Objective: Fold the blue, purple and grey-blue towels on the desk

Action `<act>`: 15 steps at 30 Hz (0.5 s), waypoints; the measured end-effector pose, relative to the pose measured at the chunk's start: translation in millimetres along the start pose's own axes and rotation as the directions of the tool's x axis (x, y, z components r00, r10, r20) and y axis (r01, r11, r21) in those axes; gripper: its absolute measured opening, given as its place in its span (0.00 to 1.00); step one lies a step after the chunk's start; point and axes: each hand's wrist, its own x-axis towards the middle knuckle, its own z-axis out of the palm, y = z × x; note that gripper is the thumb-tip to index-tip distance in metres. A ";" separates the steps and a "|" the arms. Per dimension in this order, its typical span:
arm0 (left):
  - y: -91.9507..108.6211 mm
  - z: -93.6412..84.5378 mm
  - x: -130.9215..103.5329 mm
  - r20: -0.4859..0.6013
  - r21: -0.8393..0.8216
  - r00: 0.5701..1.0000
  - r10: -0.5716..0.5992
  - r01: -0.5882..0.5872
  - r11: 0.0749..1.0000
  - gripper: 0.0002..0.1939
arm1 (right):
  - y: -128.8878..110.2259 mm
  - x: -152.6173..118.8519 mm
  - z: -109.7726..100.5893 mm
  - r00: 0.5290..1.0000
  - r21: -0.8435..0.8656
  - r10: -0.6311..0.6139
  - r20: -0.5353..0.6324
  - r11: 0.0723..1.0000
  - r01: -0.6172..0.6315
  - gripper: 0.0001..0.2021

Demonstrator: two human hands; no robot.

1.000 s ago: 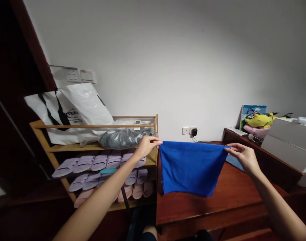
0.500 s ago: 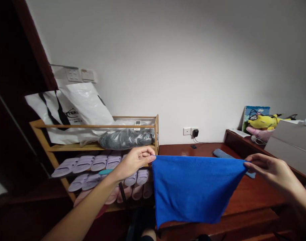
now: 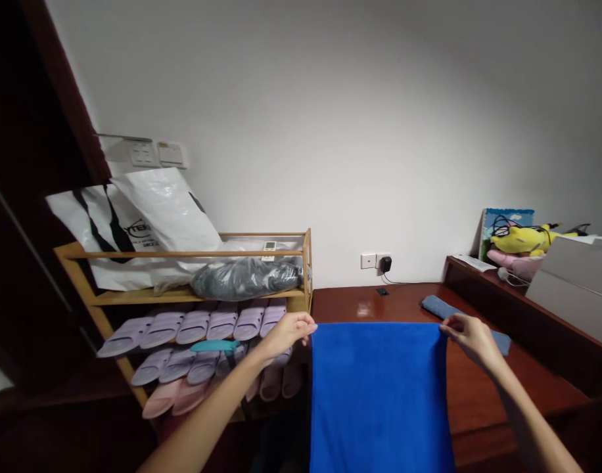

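Your left grip (image 3: 288,332) and right grip (image 3: 471,336) pinch the upper corners of a hanging blue cloth (image 3: 380,401); slippers (image 3: 223,322) line a wooden rack (image 3: 118,298) leftward; grey-blue fabric (image 3: 436,305) lies on the tabletop (image 3: 343,301).

The blue cloth (image 3: 380,401) was a plain, bright, thin-looking piece of fabric, spread out between the hands. Its upper left corner was pinched in the left hand (image 3: 290,333) and its upper right corner in the right hand (image 3: 471,338), so that the top edge ran almost straight and level. From there it hung down in front of the bench (image 3: 483,387), hiding part of it. The surface looked mostly smooth, with faint creases lower down; the right side flared slightly outward, and the lower end ran out of view.
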 end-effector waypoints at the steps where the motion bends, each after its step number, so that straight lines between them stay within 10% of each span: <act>1: -15.5 1.3 10.7 -0.006 0.019 1.000 -0.005 0.005 1.000 0.20 | 6.2 8.6 14.3 1.000 -0.021 0.009 0.011 1.000 -0.009 0.12; 15: -176.1 25.7 125.1 -0.140 0.329 0.953 -0.269 0.301 0.895 0.16 | 52.5 80.5 173.2 0.967 -0.207 0.246 0.061 0.951 -0.229 0.10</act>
